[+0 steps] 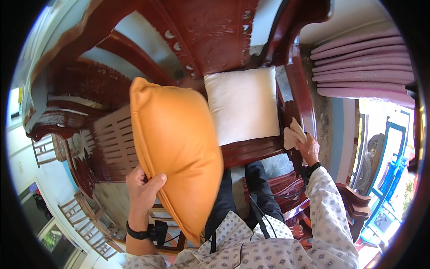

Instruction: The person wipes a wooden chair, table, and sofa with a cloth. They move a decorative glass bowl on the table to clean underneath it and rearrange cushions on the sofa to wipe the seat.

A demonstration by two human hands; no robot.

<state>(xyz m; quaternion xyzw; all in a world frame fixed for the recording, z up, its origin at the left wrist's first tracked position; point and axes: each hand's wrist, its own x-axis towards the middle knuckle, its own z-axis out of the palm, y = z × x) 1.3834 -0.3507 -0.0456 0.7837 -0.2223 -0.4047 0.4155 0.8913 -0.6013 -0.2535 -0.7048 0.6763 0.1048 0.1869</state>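
Note:
An orange cushion (178, 134), smooth like leather, hangs tilted from my left hand (142, 188), which pinches its near edge between thumb and fingers. My right hand (308, 148) grips a crumpled pale cloth (293, 136) beside the armrest (304, 90) of a carved, dark red wooden bench (215, 43). On the bench seat (252, 150) lies a square white cushion (242, 107), to the right of the orange one. The orange cushion hides part of the seat to its left.
Slatted seating (112, 144) extends to the left. Wooden chairs (89, 218) stand at the lower left. Gathered pink curtains (362, 67) hang at the right, above a bright opening with a blue frame (391, 161). Carved red furniture (289, 198) is close behind my right arm.

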